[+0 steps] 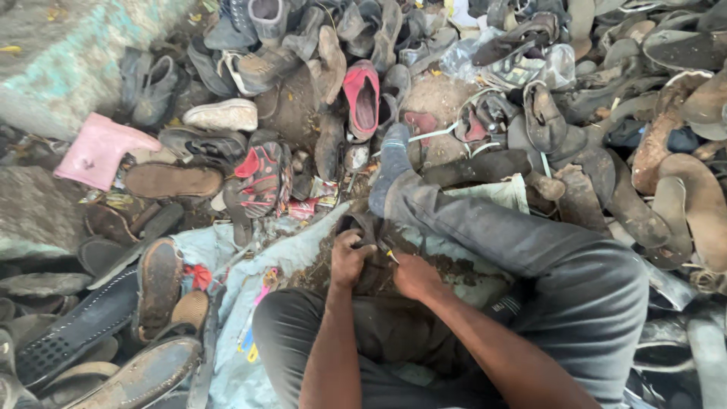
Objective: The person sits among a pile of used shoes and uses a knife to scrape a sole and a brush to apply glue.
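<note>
I sit on the ground with my legs in dark trousers. My left hand grips a dark, dirty shoe piece between my knees. My right hand is closed beside it, holding a small thin tool with a yellowish tip against the same piece. Dirt and dark scraps lie on the pale blue cloth under my hands. Both hands touch the shoe piece; the part beneath them is hidden.
Heaps of worn shoes and sandals surround me: a pink boot at left, a red shoe ahead, a white shoe, brown soles, black sandals at lower left. My sock-clad foot stretches forward.
</note>
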